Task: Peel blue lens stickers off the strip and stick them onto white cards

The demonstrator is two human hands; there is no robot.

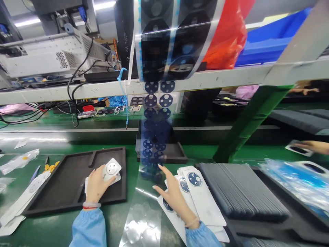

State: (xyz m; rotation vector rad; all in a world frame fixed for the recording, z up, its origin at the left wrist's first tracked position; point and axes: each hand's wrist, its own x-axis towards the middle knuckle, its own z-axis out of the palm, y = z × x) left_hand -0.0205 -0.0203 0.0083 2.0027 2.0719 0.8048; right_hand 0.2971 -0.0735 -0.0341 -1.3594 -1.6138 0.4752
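My left hand [97, 184] grips a white phone back cover [112, 170] with a round camera ring, holding it over a black foam tray [66, 185]. My right hand [171, 192] has its fingers spread and stretched, resting on a fanned stack of white back covers [203, 199] with dark round camera stickers. Its fingertips reach toward a clear film strip [155, 137] carrying rows of dark blue round stickers, which hangs down from the shelf above onto the green table.
A second black tray [177, 152] lies behind the strip. A rack of dark sheets [241, 192] stands at right, with blue film bags [295, 181] beyond. Another person's hand [315, 146] holds a cover at far right. White liners and yellow bits lie at left.
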